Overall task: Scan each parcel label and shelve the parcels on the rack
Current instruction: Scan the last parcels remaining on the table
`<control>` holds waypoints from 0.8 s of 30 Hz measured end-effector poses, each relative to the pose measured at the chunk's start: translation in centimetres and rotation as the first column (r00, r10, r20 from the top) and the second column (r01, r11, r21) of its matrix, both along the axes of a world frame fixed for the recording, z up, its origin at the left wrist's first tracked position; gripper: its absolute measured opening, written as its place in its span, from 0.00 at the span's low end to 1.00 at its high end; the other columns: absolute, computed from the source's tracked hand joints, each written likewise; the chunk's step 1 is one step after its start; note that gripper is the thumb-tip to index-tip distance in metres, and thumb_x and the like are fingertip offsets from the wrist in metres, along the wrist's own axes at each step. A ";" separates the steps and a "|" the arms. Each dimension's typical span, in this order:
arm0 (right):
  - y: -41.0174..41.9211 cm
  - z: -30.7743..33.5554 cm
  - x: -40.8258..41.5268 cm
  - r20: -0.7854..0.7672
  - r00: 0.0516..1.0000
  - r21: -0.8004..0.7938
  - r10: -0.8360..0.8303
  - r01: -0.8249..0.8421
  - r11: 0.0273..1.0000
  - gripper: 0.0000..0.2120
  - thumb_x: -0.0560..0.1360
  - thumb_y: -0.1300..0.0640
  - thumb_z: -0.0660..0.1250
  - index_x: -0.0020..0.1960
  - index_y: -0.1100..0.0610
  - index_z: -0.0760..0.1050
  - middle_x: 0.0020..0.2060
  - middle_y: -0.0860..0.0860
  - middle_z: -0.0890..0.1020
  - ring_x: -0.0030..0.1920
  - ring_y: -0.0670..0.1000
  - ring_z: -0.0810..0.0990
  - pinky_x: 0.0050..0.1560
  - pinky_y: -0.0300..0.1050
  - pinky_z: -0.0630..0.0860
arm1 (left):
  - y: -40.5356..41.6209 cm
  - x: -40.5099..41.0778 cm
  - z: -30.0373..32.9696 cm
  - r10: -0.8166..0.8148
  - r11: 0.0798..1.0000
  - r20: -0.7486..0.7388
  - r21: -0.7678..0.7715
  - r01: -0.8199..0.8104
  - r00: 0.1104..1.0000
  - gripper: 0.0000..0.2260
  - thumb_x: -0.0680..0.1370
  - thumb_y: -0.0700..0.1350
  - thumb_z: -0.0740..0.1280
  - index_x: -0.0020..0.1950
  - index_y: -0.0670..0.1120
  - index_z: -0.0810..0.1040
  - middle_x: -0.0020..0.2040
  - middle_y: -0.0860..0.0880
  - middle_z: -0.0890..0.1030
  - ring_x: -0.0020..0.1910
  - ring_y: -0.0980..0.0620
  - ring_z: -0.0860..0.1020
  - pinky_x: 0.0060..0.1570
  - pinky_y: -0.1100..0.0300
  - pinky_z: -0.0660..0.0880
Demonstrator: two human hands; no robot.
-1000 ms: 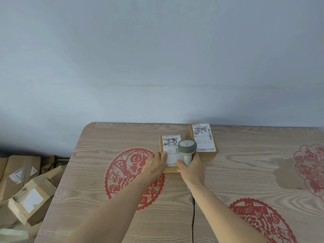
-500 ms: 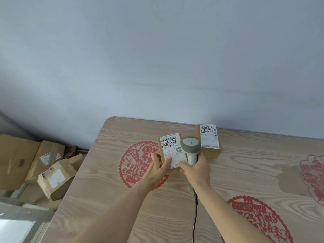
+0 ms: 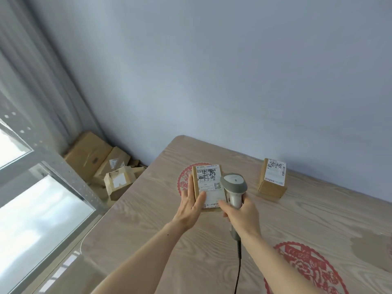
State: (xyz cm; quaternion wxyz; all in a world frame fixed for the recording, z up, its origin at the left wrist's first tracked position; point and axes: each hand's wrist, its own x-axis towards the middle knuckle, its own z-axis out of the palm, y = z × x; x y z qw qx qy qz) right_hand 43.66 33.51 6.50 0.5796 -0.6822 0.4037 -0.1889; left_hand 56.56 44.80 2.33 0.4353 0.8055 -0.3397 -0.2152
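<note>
A small brown parcel [image 3: 209, 179] with a white barcode label faces up, lifted above the table. My left hand [image 3: 191, 205] holds it from its left side, thumb across the label. My right hand [image 3: 240, 214] grips the handle of a grey barcode scanner [image 3: 233, 186], whose head sits right beside the parcel's right edge; one right finger touches the parcel's lower corner. A second labelled brown parcel [image 3: 272, 178] stands on the wood-grain table [image 3: 307, 219] further back right.
A grey metal rack [image 3: 63, 177] with pale shelf boards stands at the left. Several cardboard boxes [image 3: 99, 162] lie on the floor in the corner behind it. The scanner's black cable [image 3: 239, 264] runs down over the table. Red paper-cut motifs decorate the tabletop.
My left hand has lifted the near parcel off the table and away from the second parcel. The view has swung left, bringing the rack and curtain into sight. The scanner stays beside the parcel.
</note>
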 end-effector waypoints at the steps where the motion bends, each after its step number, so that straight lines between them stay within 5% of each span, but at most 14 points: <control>1: 0.6 0.4 -0.3 0.019 1.000 0.007 0.017 -0.017 1.000 0.09 0.72 0.55 0.76 0.48 0.53 0.78 0.35 0.50 0.85 0.33 0.47 0.84 0.36 0.42 0.79 | 0.7 -0.1 0.3 0.020 1.000 0.001 -0.002 -0.020 1.000 0.24 0.77 0.71 0.49 0.63 0.87 0.35 0.73 0.77 0.32 0.77 0.54 0.51 0.70 0.35 0.69; 5: 2.8 2.3 -1.3 0.087 0.990 0.092 0.111 -0.119 0.989 0.10 0.77 0.49 0.71 0.50 0.55 0.78 0.31 0.51 0.83 0.32 0.48 0.81 0.36 0.47 0.77 | 3.1 -0.1 0.4 0.050 0.999 0.014 -0.004 -0.050 0.999 0.25 0.77 0.71 0.48 0.65 0.85 0.33 0.70 0.80 0.33 0.68 0.59 0.57 0.69 0.38 0.70; 11: 6.3 4.0 -1.4 0.181 0.948 0.218 0.262 -0.299 0.929 0.18 0.81 0.46 0.64 0.52 0.63 0.77 0.34 0.57 0.80 0.35 0.51 0.79 0.38 0.49 0.74 | 5.7 -0.7 1.5 0.026 0.999 0.125 0.031 -0.030 0.992 0.24 0.83 0.63 0.46 0.65 0.79 0.29 0.81 0.61 0.36 0.67 0.54 0.58 0.69 0.57 0.56; 17: 9.1 4.8 -0.9 0.230 0.925 0.224 0.302 -0.353 0.909 0.17 0.82 0.49 0.64 0.53 0.65 0.76 0.36 0.57 0.79 0.35 0.51 0.77 0.34 0.45 0.74 | 7.9 -0.3 1.4 0.021 1.000 0.118 0.017 -0.023 0.993 0.35 0.75 0.71 0.41 0.78 0.65 0.31 0.79 0.65 0.33 0.68 0.58 0.55 0.70 0.58 0.54; 24: 10.6 5.6 -0.4 0.257 0.902 0.238 0.347 -0.407 0.882 0.18 0.83 0.50 0.62 0.52 0.67 0.75 0.34 0.58 0.78 0.35 0.51 0.77 0.34 0.46 0.74 | 9.2 0.1 1.6 0.038 0.999 0.077 -0.030 -0.036 0.996 0.40 0.74 0.72 0.43 0.80 0.60 0.31 0.76 0.70 0.36 0.68 0.63 0.54 0.69 0.59 0.54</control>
